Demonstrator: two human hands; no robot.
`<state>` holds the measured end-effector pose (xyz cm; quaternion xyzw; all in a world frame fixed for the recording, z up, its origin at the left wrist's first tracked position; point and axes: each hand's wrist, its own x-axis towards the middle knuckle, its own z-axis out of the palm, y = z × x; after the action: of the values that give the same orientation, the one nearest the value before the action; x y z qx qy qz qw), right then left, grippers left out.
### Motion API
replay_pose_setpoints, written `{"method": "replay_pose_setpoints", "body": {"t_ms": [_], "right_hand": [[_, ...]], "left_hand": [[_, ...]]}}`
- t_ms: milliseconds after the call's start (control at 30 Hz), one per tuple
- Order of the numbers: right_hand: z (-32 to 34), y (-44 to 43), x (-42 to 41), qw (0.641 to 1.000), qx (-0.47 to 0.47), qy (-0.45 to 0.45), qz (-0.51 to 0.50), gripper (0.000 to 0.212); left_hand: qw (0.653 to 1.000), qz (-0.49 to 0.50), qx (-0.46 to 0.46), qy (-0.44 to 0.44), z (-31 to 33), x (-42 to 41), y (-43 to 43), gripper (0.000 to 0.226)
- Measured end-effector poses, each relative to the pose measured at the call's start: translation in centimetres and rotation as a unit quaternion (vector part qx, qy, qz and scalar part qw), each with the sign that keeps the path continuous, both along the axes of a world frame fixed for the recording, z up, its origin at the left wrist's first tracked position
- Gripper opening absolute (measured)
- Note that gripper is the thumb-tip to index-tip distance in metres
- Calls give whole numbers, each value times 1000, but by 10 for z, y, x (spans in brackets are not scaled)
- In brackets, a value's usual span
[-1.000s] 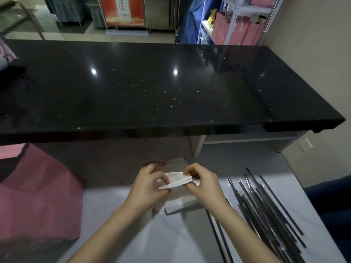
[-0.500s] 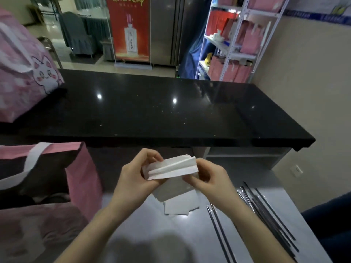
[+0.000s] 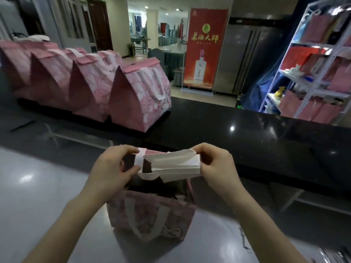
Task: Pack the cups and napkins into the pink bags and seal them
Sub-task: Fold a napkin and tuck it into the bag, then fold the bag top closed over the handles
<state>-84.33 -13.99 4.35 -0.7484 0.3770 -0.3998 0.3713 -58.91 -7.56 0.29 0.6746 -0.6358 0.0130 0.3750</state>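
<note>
Head view: left hand (image 3: 114, 168) and right hand (image 3: 214, 164) pinch napkins (image 3: 174, 164) by opposite ends over open pink bag (image 3: 152, 215)

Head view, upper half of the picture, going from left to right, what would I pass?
In order: sealed pink bags → red banner → steel fridge → white shelf.
</note>
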Motion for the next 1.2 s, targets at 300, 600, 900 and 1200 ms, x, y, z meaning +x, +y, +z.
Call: {"method": "replay_pose_setpoints", "body": {"t_ms": [300, 600, 900, 1200], "right_hand": [[-42, 12, 84, 987, -2, 161, -15, 16], [-65, 17, 89, 947, -23, 316, -62, 51], [-61, 49, 10, 945, -147, 260, -134, 25], [-134, 103, -159, 877, 36, 395, -272, 30]], "left_hand": [[958, -141, 247, -24, -21, 56, 0, 118], [955, -159, 234, -86, -31, 59, -3, 118], [982, -179, -52, -21, -13, -3, -4, 41], [905, -421, 40, -39, -37, -188, -5, 14]]}}
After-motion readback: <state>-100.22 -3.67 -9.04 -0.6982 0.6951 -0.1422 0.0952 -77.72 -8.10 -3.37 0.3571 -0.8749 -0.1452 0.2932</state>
